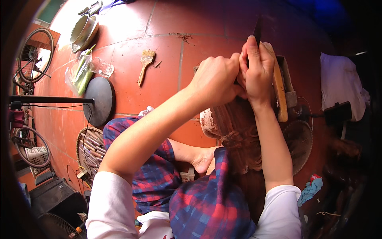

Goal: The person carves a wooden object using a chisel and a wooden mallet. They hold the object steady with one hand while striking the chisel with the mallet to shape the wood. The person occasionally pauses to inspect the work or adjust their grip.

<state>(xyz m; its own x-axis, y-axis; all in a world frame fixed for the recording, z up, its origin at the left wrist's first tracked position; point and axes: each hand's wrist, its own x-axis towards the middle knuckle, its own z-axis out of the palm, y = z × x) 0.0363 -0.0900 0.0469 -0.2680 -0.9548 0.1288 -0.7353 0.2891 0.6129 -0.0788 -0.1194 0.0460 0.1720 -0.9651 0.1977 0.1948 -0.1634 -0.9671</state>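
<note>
My right hand [258,73] is closed around a narrow dark blade [258,31], its thumb laid along it and its tip pointing up and away from me. Against it, my left hand [217,77] is curled into a fist; whatever its fingers hold is hidden. Both hands are raised over a reddish-brown carved wooden piece [238,123] with wavy relief. Just right of my right hand lies a long pale wooden bar [280,93], beside a grey box-shaped block [289,79].
A brush [146,63] lies on the red tiles. Leftward are a round black stand base [99,101], a glass mug [103,67], bagged greens [82,71] and a basket of several tool handles [90,145]. At right are a phone-like black device [337,113] and a blue cloth [311,190].
</note>
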